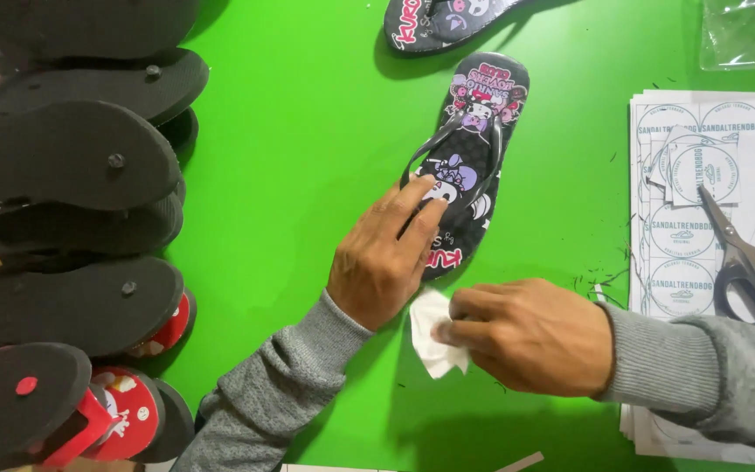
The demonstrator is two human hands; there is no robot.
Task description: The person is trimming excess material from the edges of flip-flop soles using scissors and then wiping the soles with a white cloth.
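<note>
A black flip-flop with cartoon prints and grey straps lies sole-down on the green table. My left hand rests on its heel end, fingertips pressing on the printed footbed. My right hand sits just below the sandal, pinching a small white piece of paper or cloth against the table. Both arms wear grey sleeves.
A second matching flip-flop lies at the top edge. Stacks of black and red sandals fill the left side. Sheets of round printed stickers with black scissors on them lie at the right. A clear plastic bag sits top right.
</note>
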